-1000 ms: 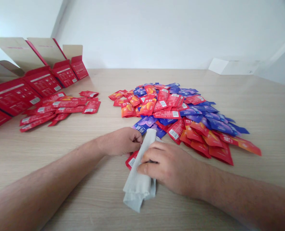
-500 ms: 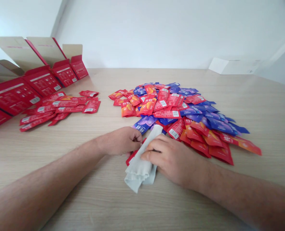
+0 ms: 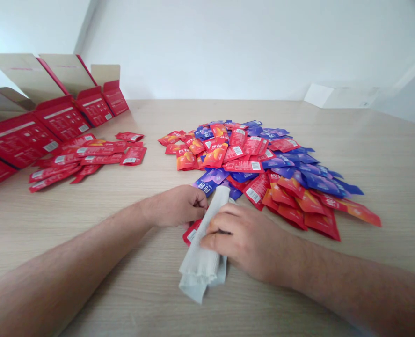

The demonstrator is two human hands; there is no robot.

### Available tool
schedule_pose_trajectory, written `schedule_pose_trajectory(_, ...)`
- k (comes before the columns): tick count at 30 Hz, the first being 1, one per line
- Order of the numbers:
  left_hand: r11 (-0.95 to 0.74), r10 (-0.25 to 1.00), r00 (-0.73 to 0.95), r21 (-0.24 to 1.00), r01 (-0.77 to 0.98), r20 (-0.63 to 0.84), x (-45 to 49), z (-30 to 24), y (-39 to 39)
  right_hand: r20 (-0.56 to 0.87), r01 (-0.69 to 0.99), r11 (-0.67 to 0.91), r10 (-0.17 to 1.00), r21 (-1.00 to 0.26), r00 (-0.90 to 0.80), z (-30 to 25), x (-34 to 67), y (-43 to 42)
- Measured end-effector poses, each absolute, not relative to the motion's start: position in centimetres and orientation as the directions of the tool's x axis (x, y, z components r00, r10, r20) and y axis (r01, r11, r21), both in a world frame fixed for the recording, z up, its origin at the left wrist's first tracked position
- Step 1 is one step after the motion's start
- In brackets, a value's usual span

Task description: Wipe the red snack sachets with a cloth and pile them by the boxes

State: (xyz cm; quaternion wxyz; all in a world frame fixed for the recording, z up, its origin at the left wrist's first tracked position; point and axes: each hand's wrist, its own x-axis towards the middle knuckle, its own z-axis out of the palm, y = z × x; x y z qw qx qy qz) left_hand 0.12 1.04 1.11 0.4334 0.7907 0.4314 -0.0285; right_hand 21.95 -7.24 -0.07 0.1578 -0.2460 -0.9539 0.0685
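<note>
My left hand (image 3: 175, 206) rests on the wooden table (image 3: 130, 290), fingers curled and pinching the edge of a red sachet (image 3: 192, 231) that lies mostly under a pale grey folded cloth (image 3: 202, 262). My right hand (image 3: 244, 241) presses down on that cloth, fingers bent over it. Just beyond both hands lies a big heap of red, orange and blue sachets (image 3: 263, 164).
A smaller spread of red sachets (image 3: 84, 157) lies at the left, in front of several open red cartons (image 3: 63, 114). A flat white box (image 3: 338, 96) sits at the far right by the wall.
My right hand slid the cloth away over the sachet, then drew it back toward me. The left hand stayed where it was.
</note>
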Motion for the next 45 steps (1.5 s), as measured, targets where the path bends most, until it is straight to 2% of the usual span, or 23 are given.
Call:
schedule_pose_trajectory(2, -0.261, 0.657, 0.628, 0.657, 0.708, -0.417, 0.15, 1.14, 1.04, 0.27, 0.423, 0.881, 0.468, -0.209, -0.841, -0.08, 21.92, -7.23)
schedule_pose_trajectory(7, -0.255, 0.662, 0.609, 0.633, 0.731, -0.437, 0.17, 0.75, 0.89, 0.26, 0.555, 0.8, 0.599, -0.228, -0.757, -0.16, 22.0, -7.33)
schedule_pose_trajectory(12, -0.28, 0.645, 0.637, 0.645, 0.712, -0.423, 0.18, 1.15, 1.06, 0.28, 0.426, 0.879, 0.473, -0.213, -0.835, -0.15, 21.96, -7.28)
schedule_pose_trajectory(18, -0.251, 0.657, 0.611, 0.635, 0.73, -0.442, 0.24, 1.12, 0.9, 0.26, 0.531, 0.818, 0.574, -0.22, -0.777, -0.08, 22.06, -7.18)
schedule_pose_trajectory(23, -0.293, 0.653, 0.63, 0.626, 0.722, -0.42, 0.24, 1.26, 1.06, 0.273, 0.436, 0.872, 0.485, -0.22, -0.831, -0.15, 21.89, -7.22)
schedule_pose_trajectory(28, -0.256, 0.655, 0.614, 0.635, 0.729, -0.44, 0.19, 1.13, 1.14, 0.258, 0.542, 0.806, 0.59, -0.236, -0.765, -0.06, 22.01, -6.93)
schedule_pose_trajectory(34, -0.295, 0.648, 0.64, 0.639, 0.71, -0.412, 0.13, 1.11, 1.2, 0.287, 0.424, 0.882, 0.468, -0.205, -0.836, -0.15, 21.92, -7.2)
schedule_pose_trajectory(39, -0.264, 0.649, 0.624, 0.64, 0.721, -0.435, 0.24, 1.18, 1.22, 0.255, 0.546, 0.806, 0.59, -0.228, -0.766, 0.0, 22.08, -7.05)
schedule_pose_trajectory(43, -0.293, 0.642, 0.643, 0.641, 0.71, -0.418, 0.19, 1.32, 1.25, 0.283, 0.437, 0.872, 0.485, -0.219, -0.827, -0.13, 21.9, -7.2)
schedule_pose_trajectory(45, -0.293, 0.64, 0.646, 0.645, 0.706, -0.416, 0.16, 1.26, 1.23, 0.283, 0.419, 0.881, 0.469, -0.22, -0.837, -0.15, 21.88, -7.19)
